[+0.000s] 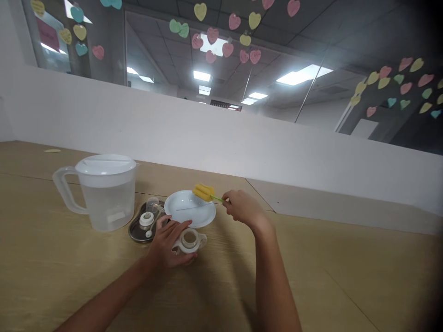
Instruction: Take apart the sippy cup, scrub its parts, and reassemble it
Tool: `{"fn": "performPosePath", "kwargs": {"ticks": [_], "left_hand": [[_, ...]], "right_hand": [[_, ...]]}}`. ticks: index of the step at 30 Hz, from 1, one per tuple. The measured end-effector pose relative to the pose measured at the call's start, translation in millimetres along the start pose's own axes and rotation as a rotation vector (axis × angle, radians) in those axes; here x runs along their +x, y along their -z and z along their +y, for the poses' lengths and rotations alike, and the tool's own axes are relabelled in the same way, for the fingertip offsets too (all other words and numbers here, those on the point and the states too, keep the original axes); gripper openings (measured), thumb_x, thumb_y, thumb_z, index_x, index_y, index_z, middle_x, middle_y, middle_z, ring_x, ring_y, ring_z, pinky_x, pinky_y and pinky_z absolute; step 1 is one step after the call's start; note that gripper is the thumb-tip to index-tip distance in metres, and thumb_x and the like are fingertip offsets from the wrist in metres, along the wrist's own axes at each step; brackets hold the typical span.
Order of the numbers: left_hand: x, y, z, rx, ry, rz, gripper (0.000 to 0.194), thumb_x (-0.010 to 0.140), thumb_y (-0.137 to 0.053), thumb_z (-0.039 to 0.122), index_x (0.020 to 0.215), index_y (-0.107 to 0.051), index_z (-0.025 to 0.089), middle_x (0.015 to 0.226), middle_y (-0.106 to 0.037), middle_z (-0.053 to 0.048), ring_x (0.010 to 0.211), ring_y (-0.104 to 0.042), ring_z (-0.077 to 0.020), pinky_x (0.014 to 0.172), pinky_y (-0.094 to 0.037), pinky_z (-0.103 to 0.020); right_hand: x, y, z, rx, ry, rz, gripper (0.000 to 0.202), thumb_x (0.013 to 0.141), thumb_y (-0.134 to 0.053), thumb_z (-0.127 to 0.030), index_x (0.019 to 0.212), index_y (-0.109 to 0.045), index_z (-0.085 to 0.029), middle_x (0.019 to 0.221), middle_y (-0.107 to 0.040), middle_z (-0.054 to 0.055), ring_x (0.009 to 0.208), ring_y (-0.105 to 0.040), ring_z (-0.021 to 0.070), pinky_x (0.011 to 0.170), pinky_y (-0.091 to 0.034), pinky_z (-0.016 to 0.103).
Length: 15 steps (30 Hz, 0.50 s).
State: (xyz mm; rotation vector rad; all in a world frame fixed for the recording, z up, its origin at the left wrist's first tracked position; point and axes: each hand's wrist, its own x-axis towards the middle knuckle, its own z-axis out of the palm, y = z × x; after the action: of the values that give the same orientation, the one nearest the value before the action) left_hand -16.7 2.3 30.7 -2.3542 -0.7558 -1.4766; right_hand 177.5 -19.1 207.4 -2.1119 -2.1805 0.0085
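My left hand (169,244) is wrapped round a baby bottle (189,239) with side handles, its open mouth turned up towards me. In my right hand (242,206) is the thin green handle of a yellow sponge bottle brush (204,192), pinched between the fingers. The brush head hangs over the right rim of a white plate (173,202), apart from the bottle. Across the plate lies a thin, pale rod. Left of the plate, a dark metal tray (138,238) carries a white bottle collar (147,219), a clear cap (152,204) and a straw with a white weighted end (148,234).
A clear pitcher (110,203) with a white lid stands on the left of the wooden table (332,272), its handle pointing left. Behind the table runs a white wall (207,133) below glass with heart-shaped notes. A small pale piece (52,150) lies at the back left.
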Motion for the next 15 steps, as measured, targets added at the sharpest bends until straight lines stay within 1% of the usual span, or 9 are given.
{"fn": "performPosePath", "kwargs": {"ticks": [5, 8, 11, 13, 15], "left_hand": [[-4.9, -4.6, -3.6, -0.01, 0.059, -0.067, 0.057, 0.076, -0.061, 0.046, 0.123, -0.042, 0.018, 0.097, -0.067, -0.006, 0.086, -0.062, -0.0216, 0.097, -0.028, -0.046], [-6.0, -6.7, -4.9, 0.001, 0.076, -0.085, 0.055, 0.08, -0.057, 0.046, 0.124, -0.041, 0.018, 0.102, -0.066, -0.008, 0.089, -0.061, -0.022, 0.097, -0.029, -0.045], [-6.7, -9.0, -5.3, 0.006, 0.103, -0.091, 0.054, 0.081, -0.056, 0.047, 0.124, -0.04, 0.017, 0.106, -0.065, -0.01, 0.091, -0.06, -0.0224, 0.096, -0.03, -0.044], [-7.3, -9.9, -6.5, 0.009, 0.127, -0.102, 0.056, 0.08, -0.055, 0.049, 0.125, -0.041, 0.018, 0.107, -0.064, -0.01, 0.093, -0.059, -0.0236, 0.097, -0.03, -0.045], [-7.8, -9.2, -9.4, -0.009, 0.138, -0.125, 0.062, 0.079, -0.056, 0.054, 0.127, -0.04, 0.018, 0.106, -0.065, -0.01, 0.096, -0.058, -0.0252, 0.099, -0.028, -0.046]], "right_hand": [[24.4, -13.6, 6.6, -0.076, -0.106, -0.072, 0.025, 0.086, -0.04, -0.007, 0.098, -0.062, -0.011, 0.076, -0.068, 0.009, 0.058, -0.063, 0.0138, 0.059, -0.041, 0.023], [42.8, -26.2, 14.4, -0.102, -0.165, -0.104, 0.029, 0.085, -0.04, -0.004, 0.106, -0.06, -0.009, 0.076, -0.068, 0.012, 0.069, -0.066, 0.0177, 0.065, -0.044, 0.026], [61.5, -43.1, 23.4, -0.116, -0.21, -0.157, 0.028, 0.085, -0.044, -0.005, 0.106, -0.061, -0.007, 0.083, -0.069, 0.014, 0.081, -0.066, 0.0201, 0.069, -0.045, 0.027], [72.2, -55.6, 29.0, -0.118, -0.229, -0.208, 0.022, 0.085, -0.049, -0.008, 0.102, -0.063, -0.007, 0.089, -0.068, 0.015, 0.085, -0.065, 0.0202, 0.072, -0.046, 0.028], [80.4, -67.6, 33.7, -0.117, -0.242, -0.257, 0.017, 0.086, -0.055, -0.016, 0.098, -0.063, -0.008, 0.094, -0.067, 0.012, 0.086, -0.064, 0.0186, 0.075, -0.048, 0.03]]}}
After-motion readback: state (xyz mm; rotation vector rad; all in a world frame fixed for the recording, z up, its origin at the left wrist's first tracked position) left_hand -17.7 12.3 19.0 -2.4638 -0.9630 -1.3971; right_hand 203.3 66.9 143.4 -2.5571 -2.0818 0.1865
